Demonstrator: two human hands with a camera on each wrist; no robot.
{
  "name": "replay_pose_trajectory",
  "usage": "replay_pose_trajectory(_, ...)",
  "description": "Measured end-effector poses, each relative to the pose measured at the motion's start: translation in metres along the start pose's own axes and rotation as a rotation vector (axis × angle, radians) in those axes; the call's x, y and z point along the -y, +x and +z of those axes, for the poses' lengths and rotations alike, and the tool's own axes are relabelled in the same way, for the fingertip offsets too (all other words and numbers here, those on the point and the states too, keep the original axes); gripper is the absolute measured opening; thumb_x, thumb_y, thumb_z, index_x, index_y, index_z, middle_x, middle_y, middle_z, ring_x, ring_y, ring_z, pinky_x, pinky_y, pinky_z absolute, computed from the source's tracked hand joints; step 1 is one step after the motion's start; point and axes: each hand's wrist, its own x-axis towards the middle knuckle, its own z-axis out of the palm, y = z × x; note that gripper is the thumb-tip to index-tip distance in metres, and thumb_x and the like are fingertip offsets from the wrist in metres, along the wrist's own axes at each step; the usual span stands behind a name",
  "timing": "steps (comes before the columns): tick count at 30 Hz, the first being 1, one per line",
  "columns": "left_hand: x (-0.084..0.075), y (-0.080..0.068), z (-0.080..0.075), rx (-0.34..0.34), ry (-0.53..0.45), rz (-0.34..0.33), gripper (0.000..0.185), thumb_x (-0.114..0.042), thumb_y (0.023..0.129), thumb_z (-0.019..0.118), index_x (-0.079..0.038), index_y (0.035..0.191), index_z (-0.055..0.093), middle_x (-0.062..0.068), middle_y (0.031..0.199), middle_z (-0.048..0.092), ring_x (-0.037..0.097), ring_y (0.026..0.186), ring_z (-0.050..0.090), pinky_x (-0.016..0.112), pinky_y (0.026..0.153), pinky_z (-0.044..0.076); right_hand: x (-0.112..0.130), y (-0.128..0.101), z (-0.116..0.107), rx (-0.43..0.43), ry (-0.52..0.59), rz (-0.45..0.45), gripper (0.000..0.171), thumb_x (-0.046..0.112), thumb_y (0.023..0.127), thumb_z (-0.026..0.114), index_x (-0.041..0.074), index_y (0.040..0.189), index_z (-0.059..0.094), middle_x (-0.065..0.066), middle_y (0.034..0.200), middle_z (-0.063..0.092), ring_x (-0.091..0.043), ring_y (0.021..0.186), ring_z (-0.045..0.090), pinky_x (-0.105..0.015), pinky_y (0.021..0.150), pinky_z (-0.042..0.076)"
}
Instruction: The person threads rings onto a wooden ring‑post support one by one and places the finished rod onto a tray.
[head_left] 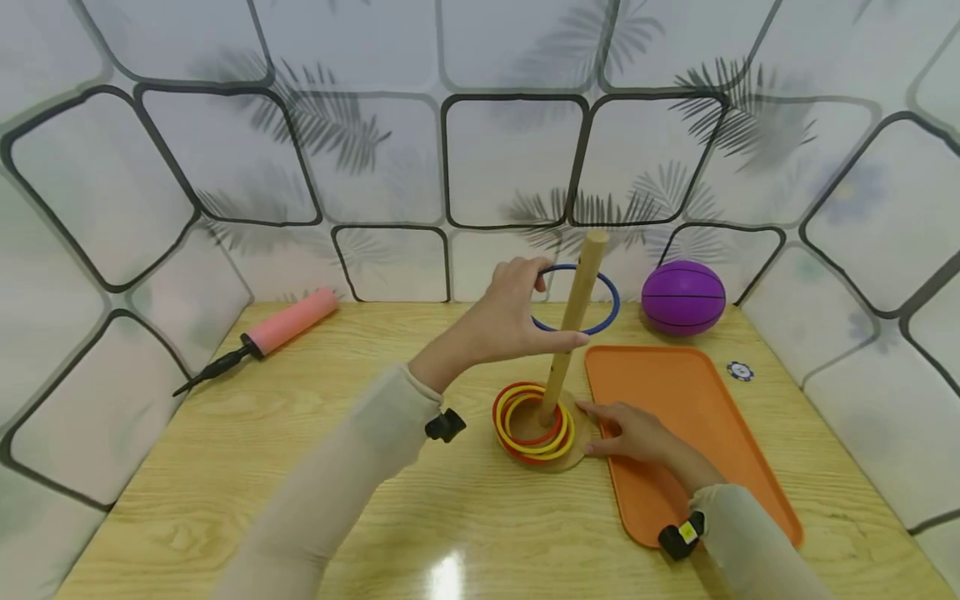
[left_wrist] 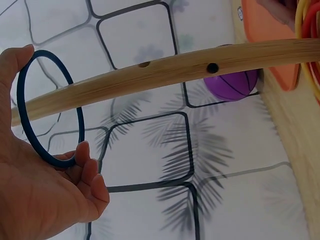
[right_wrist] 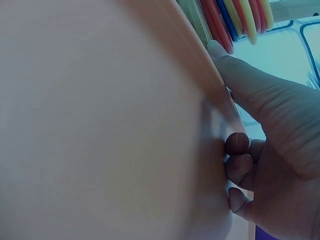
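My left hand (head_left: 551, 302) pinches a thin blue ring (head_left: 609, 310) between thumb and fingers, and the ring encircles the upper part of a tilted wooden peg (head_left: 572, 325). The left wrist view shows that ring (left_wrist: 24, 117) in my fingers with the peg (left_wrist: 175, 70) running through it. Red and yellow rings (head_left: 531, 423) lie stacked round the peg's foot on a round wooden base (head_left: 566, 457). Thumb and forefinger of my right hand (head_left: 592, 429) grip the base's right rim. Its other fingers (right_wrist: 239, 165) curl against the orange tray (right_wrist: 100, 125).
The orange tray (head_left: 697, 400) lies right of the base. A purple ball (head_left: 682, 297) sits at the back right and a small chip (head_left: 739, 371) beside the tray. A pink hand pump (head_left: 281, 327) lies at the back left. Patterned walls enclose the wooden table (head_left: 300, 467).
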Motion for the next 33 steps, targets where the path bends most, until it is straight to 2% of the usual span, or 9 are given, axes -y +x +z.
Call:
replay_pose_trajectory(6,0.021,-0.011,0.023,0.036,-0.034,-0.037,0.091,-0.049,0.075,0.074,-0.005,0.143,0.032,0.005,0.110,0.045,0.022,0.104,0.035,0.036,0.080,0.039,0.001,0.000,-0.001,0.012,0.004,0.003,0.073,0.045,0.080,0.071,0.011,0.140,0.048,0.000,0.091,0.052,-0.016,0.081,0.043,-0.033,0.068,0.034)
replay_pose_trajectory(13,0.050,-0.029,0.059,0.029,-0.064,-0.060,0.088,-0.046,0.073,0.077,-0.001,0.138,0.038,0.006,0.104,0.045,0.024,0.101,0.035,0.037,0.079,0.036,0.002,-0.001,-0.001,-0.006,-0.001,0.008,0.072,0.044,0.080,0.072,0.012,0.139,0.049,-0.001,0.091,0.053,-0.016,0.079,0.042,-0.032,0.066,0.032)
replay_pose_trajectory(18,0.063,-0.039,0.082,0.033,-0.049,-0.087,0.090,-0.047,0.071,0.078,0.001,0.137,0.040,0.008,0.104,0.048,0.026,0.101,0.038,0.036,0.079,0.037,0.002,-0.001,0.000,-0.008,-0.008,0.032,0.072,0.045,0.079,0.073,0.012,0.139,0.050,0.000,0.089,0.051,-0.016,0.077,0.041,-0.032,0.065,0.032)
replay_pose_trajectory(25,0.081,-0.052,0.105,0.054,-0.038,-0.124,0.093,-0.051,0.069,0.078,0.001,0.136,0.040,0.013,0.114,0.050,0.025,0.106,0.040,0.037,0.084,0.039,0.002,-0.002,0.001,-0.029,-0.007,0.022,0.072,0.045,0.078,0.073,0.013,0.138,0.051,0.000,0.088,0.052,-0.015,0.077,0.042,-0.031,0.065,0.032)
replay_pose_trajectory(28,0.088,-0.058,0.113,0.055,-0.039,-0.127,0.095,-0.051,0.069,0.078,0.002,0.137,0.038,0.013,0.119,0.049,0.027,0.112,0.039,0.041,0.091,0.037,0.001,-0.002,0.001,-0.035,-0.014,0.014,0.072,0.045,0.078,0.073,0.013,0.138,0.051,0.000,0.089,0.054,-0.015,0.077,0.043,-0.031,0.065,0.032)
replay_pose_trajectory(33,0.097,-0.063,0.122,0.046,-0.043,-0.116,0.097,-0.050,0.069,0.078,0.004,0.137,0.036,0.014,0.121,0.047,0.030,0.114,0.037,0.045,0.095,0.034,0.001,-0.002,0.001,-0.036,-0.025,0.007,0.072,0.046,0.078,0.073,0.012,0.138,0.051,0.000,0.091,0.055,-0.014,0.078,0.044,-0.031,0.064,0.033)
